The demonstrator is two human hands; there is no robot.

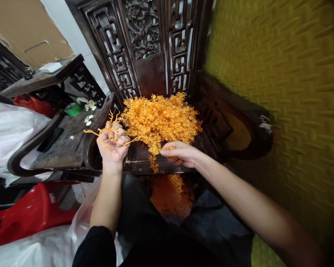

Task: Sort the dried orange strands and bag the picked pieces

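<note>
A big heap of orange branching plastic-looking pieces (161,116) lies on the seat of a dark carved wooden chair (153,74). My left hand (114,142), left of the heap, is raised with curled fingers around a few thin orange stems (100,132) whose ends stick out on both sides. At the heap's front edge, my right hand (179,152) has its thumb and fingers pinched together, with a bit of orange showing between them. A strand of the pieces hangs over the seat's front edge beside my right fingertips.
More orange pieces (176,183) lie below the seat, between my knees. A red plastic stool (36,207) and white sacks (13,129) are on the left. White small flowers and a green item (74,109) sit on a neighbouring wooden chair. A yellow textured surface (281,74) rises on the right.
</note>
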